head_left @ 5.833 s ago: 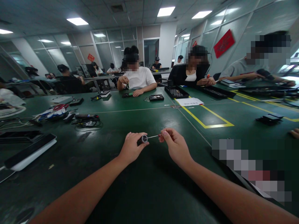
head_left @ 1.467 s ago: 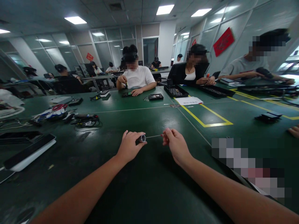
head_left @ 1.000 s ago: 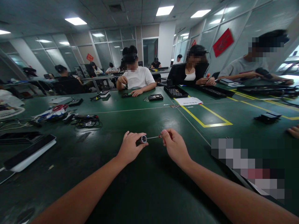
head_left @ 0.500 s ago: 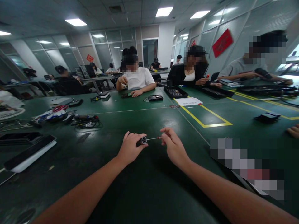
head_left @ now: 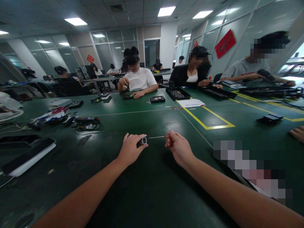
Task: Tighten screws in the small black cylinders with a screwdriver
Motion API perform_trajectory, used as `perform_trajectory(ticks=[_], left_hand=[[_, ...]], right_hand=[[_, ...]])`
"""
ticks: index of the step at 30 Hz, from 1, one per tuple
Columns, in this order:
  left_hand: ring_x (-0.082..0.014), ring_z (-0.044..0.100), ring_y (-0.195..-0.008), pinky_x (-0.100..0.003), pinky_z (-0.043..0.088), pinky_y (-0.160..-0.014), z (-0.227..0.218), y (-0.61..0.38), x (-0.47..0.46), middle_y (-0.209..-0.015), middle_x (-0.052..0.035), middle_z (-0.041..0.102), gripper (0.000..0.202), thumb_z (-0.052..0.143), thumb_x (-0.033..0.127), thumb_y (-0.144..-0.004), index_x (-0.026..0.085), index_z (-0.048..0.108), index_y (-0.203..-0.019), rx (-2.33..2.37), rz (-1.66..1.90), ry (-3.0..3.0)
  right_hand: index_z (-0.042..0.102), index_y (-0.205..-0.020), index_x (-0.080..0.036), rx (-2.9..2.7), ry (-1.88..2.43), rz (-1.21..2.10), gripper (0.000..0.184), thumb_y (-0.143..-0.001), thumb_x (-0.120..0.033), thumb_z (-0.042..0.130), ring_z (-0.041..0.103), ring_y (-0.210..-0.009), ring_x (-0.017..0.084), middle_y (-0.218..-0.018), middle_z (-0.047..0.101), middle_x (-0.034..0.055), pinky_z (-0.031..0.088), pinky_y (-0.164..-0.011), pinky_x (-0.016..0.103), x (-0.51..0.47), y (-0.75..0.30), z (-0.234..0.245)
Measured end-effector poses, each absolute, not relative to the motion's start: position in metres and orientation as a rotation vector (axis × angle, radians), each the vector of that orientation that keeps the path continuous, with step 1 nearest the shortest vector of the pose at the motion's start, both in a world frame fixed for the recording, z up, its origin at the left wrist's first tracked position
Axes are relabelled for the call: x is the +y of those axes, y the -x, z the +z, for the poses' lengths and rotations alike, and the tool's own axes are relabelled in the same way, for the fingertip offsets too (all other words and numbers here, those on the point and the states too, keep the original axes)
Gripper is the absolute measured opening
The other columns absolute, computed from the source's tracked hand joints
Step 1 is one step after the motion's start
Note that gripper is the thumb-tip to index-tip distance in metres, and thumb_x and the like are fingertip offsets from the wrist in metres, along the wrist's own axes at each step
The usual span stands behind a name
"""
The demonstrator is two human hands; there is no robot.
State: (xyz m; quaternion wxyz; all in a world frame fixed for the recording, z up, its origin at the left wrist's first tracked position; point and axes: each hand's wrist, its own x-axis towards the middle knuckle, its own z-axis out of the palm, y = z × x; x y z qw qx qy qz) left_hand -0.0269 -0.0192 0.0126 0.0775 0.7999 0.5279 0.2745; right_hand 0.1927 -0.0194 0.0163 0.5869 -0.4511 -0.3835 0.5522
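- While the left hand (head_left: 130, 150) curls fingers and thumb around a dark cylinder (head_left: 143, 141) over the green table (head_left: 152, 193), the cylinder's bright-rimmed end faces right, toward the camera
- The right hand (head_left: 180, 147), its fingertips pinched on the red handle (head_left: 167, 136), holds a thin screwdriver-like tool (head_left: 156, 137) pointing at that end, its tip seemingly just short of the rim
- Because only fingers and thumb steady the cylinder, a sideways push could twist it loose
- Should the shaft arrive at a slant, the tip might skid off the rim and jab the left thumb
- A slackened pinch could drop the tool onto the table
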Motion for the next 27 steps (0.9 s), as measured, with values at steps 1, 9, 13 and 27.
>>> perform_trajectory(ticks=[1, 9, 13, 27], left_hand=[[-0.0266, 0.060, -0.109, -0.064, 0.023, -0.115, 0.012, 0.027, -0.019, -0.110, -0.0031, 0.070, 0.037, 0.064, 0.040, -0.091, 0.030, 0.061, -0.127, 1.581, 0.823, -2.392], [-0.0250, 0.061, -0.106, -0.061, 0.023, -0.116, 0.013, 0.021, -0.024, -0.107, -0.0013, 0.070, 0.037, 0.069, 0.039, -0.089, 0.031, 0.062, -0.124, 1.553, 0.844, -2.420], [-0.0247, 0.061, -0.106, -0.062, 0.022, -0.116, 0.014, 0.020, -0.025, -0.107, -0.0013, 0.070, 0.037, 0.068, 0.038, -0.089, 0.030, 0.062, -0.124, 1.541, 0.835, -2.422], [-0.0268, 0.060, -0.112, -0.067, 0.016, -0.117, 0.007, 0.023, -0.021, -0.116, -0.0032, 0.069, 0.035, 0.066, 0.038, -0.091, 0.030, 0.060, -0.125, 1.553, 0.789, -2.413]], right_hand=[[0.056, -0.075, -0.022, -0.922, 1.054, 1.243, 0.029, -0.085, -0.050, 0.060, 0.047, -0.056, 0.016, -0.064, 0.051, 0.0000, 0.048, -0.055, 0.032, -0.020, -0.193, 0.017], [0.058, -0.083, -0.022, -1.225, 1.145, 0.988, 0.028, -0.093, -0.048, 0.053, 0.055, -0.062, 0.016, -0.070, 0.059, -0.0006, 0.047, -0.062, 0.032, -0.030, -0.187, 0.024], [0.058, -0.086, -0.022, -1.353, 1.166, 0.879, 0.029, -0.095, -0.048, 0.051, 0.059, -0.068, 0.017, -0.074, 0.061, 0.0006, 0.047, -0.066, 0.032, -0.034, -0.188, 0.026], [0.057, -0.101, -0.025, -1.511, 1.183, 0.827, 0.020, -0.097, -0.038, 0.042, 0.059, -0.075, 0.020, -0.082, 0.062, 0.0010, 0.045, -0.069, 0.033, -0.042, -0.190, 0.027]])
